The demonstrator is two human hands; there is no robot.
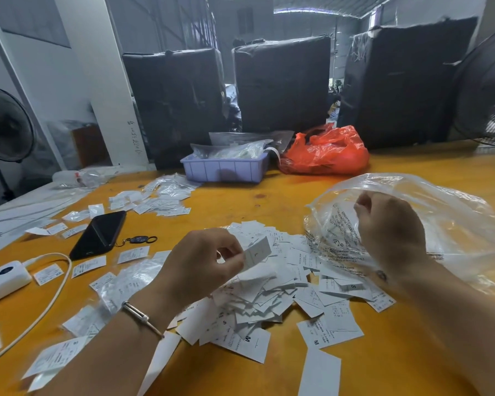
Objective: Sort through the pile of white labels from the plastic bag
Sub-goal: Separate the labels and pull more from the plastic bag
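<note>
Label pile [283,290] below; L hand [203,261] pinches label [257,251], R hand [389,227] grips bag [440,212].

Left hand [203,261] pinching 1 white label [257,250] above the pile of labels [283,287] on the orange table [383,361]. Right hand [389,224] gripping the clear plastic bag [446,212]. Black phone [99,234] lying left.

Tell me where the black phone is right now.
The black phone lies on the orange table in the head view, left of the label pile, beside a key fob.
</note>
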